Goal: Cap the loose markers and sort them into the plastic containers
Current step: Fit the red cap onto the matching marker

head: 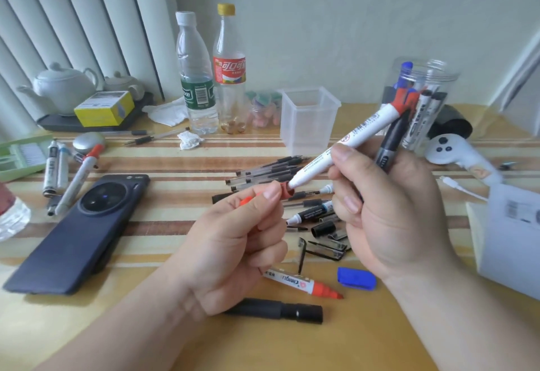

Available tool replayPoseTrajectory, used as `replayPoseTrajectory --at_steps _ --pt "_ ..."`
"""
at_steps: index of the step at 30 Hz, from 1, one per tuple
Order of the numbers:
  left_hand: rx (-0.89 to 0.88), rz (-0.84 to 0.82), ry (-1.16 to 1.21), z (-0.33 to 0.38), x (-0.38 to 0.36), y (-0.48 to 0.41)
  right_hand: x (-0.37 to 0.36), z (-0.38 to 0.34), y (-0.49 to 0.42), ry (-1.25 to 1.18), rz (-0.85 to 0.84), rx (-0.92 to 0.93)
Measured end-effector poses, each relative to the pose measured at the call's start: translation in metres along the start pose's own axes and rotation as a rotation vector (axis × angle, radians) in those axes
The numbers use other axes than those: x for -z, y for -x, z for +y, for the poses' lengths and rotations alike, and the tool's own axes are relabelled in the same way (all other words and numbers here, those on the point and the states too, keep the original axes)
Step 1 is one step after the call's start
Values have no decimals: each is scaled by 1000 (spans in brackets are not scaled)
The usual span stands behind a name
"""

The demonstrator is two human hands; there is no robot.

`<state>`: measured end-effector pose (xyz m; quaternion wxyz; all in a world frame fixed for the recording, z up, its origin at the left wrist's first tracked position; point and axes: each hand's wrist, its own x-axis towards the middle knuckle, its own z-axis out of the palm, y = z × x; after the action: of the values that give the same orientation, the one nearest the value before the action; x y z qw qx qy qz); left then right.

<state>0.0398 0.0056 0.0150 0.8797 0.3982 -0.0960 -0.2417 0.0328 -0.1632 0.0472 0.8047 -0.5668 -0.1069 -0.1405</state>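
My right hand (388,212) grips a white marker with a red end (350,139), tilted up to the right, and also a dark grey marker (390,144) behind it. My left hand (236,239) pinches a red cap (287,190) whose mouth touches the white marker's tip. Under my hands lie an uncapped red marker (304,281), a black marker (280,310), a blue cap (356,278) and a black-and-white marker (311,213). A square clear container (308,120) stands empty behind. A round clear jar (420,101) at the right holds several markers.
A dark phone (79,233) lies at the left, with several markers (67,177) beside it. A row of black pens (268,170), loose black caps (325,236), two bottles (198,78), a teapot (61,87), a white controller (455,151) and a white box (514,236) crowd the striped table.
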Motion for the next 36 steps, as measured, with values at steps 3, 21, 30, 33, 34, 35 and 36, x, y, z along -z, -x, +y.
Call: replayPoseTrajectory --at_steps 3,21,30,33,34,35,36 --pt "30 11 13 0 -3 1 -3 6 5 89 -35 29" --pt "-300 153 -278 -2 -7 6 -18 7 6 -189 -82 -279" --pt "-420 376 -602 10 9 4 8 -17 -16 -312 212 -206" --pt "-454 387 -1095 8 6 6 3 -9 -7 -222 106 -220" --pt "-413 367 -1093 4 3 6 0 -6 -4 -199 55 -206" --pt "-346 355 -967 2 2 5 -2 -4 -1 -185 10 -187" --pt "-275 361 -735 2 0 4 -4 -3 1 -175 -23 -170"
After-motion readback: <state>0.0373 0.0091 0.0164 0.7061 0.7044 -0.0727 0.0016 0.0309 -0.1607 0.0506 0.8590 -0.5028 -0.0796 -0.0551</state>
